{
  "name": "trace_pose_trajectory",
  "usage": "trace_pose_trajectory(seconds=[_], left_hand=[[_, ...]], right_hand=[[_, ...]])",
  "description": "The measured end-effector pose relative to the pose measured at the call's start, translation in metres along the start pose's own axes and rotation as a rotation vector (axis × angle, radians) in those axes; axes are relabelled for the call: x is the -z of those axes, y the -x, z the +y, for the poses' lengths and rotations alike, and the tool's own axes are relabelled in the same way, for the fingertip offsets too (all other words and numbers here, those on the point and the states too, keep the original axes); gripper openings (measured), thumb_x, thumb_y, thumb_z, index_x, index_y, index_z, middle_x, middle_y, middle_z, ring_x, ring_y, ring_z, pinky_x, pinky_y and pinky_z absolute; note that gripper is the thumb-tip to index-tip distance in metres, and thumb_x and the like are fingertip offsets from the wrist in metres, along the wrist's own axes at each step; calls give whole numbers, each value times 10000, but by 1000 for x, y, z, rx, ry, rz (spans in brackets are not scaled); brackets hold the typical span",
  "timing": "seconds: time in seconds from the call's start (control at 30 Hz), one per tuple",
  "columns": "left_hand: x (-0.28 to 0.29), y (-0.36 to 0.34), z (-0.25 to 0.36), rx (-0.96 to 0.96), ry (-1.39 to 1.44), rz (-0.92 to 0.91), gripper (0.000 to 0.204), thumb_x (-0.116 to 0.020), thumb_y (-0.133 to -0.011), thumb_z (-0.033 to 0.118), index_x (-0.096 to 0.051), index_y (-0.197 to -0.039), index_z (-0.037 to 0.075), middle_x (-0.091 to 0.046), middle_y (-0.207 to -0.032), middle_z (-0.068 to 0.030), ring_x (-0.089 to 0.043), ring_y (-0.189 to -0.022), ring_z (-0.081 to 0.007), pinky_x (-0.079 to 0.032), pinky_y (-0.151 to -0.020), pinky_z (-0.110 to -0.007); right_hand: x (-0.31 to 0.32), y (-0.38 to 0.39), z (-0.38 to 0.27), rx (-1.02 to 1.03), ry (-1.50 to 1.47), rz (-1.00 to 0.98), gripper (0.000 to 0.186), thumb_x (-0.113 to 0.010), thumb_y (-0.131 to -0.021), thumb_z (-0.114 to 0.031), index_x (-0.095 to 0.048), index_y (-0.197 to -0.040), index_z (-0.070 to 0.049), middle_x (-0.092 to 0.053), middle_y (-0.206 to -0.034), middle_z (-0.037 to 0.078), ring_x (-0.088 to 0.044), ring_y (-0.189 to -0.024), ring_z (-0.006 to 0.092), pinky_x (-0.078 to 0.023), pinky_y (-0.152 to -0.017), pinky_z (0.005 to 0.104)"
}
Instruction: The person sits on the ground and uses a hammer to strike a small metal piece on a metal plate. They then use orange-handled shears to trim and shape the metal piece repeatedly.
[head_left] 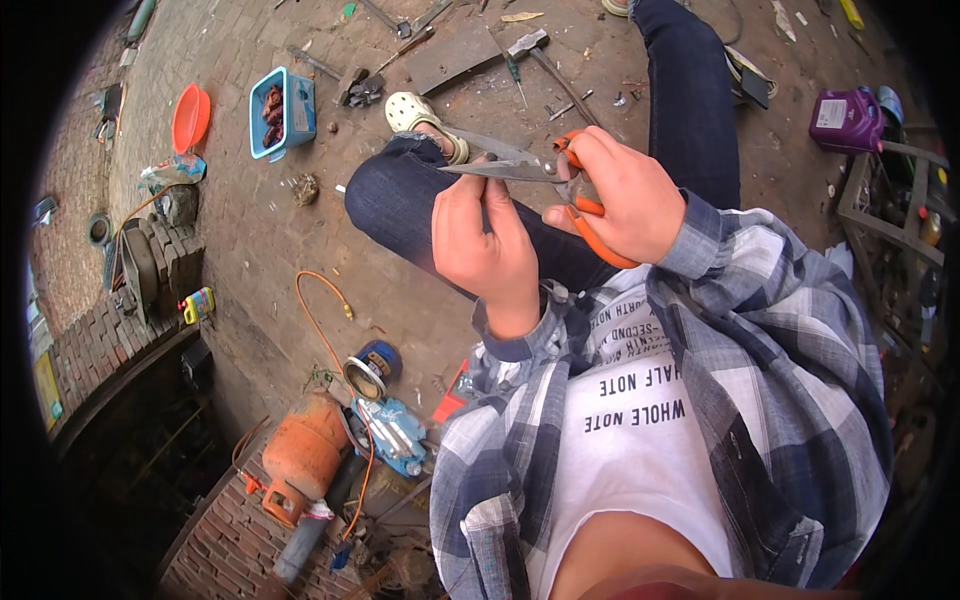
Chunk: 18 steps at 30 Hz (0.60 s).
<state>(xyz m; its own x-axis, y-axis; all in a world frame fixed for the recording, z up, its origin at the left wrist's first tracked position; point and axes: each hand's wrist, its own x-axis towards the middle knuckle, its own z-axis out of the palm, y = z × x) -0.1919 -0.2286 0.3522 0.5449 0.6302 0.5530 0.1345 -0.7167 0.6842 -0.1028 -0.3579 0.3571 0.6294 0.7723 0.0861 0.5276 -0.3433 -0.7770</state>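
Observation:
Large scissors [507, 170] with orange handles and parted metal blades are held above my legs [402, 200]. My right hand [628, 205] is closed on the orange handles, its thumb at the lower loop. My left hand [483, 240] has its fingers closed at the lower blade near its tip; a small dark bit at the fingertips is too small to make out. A cream perforated clog [410, 112] is on my foot behind the blades.
Around me lie a hammer [525, 48], a blue tub of dark chunks [297, 120], a red basin [189, 120], a purple jug [845, 120] and a metal frame [890, 225]. At lower left are an orange gas cylinder [300, 450], a hose [320, 275] and a brick ledge [110, 350].

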Motion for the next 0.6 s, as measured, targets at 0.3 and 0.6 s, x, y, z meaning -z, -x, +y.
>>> trace_pose_trajectory(seconds=[0.3, 0.6], left_hand=[[2, -5, 1, -78, -60, -26, 161, -689, -772, -45, -655, -926, -14, -653, -809, -111, -606, -694, -249, -480, -624, -325], [4, -1, 3, 118, 118, -16, 84, -701, -793, -13, -668, -869, 3, -657, -790, -92, -603, -663, -207, -479, -615, -299]], right_hand=[[0, 0, 2, -53, -24, -86, 537, -699, -814, -480, -514, -960, 2, -563, -858, 159, -594, -746, 353, -484, -659, 420], [4, -1, 5, -96, -316, -402, 471, -647, -885, -407, -462, -925, 25, -475, -776, 171, -488, -654, 328, -407, -608, 406]])
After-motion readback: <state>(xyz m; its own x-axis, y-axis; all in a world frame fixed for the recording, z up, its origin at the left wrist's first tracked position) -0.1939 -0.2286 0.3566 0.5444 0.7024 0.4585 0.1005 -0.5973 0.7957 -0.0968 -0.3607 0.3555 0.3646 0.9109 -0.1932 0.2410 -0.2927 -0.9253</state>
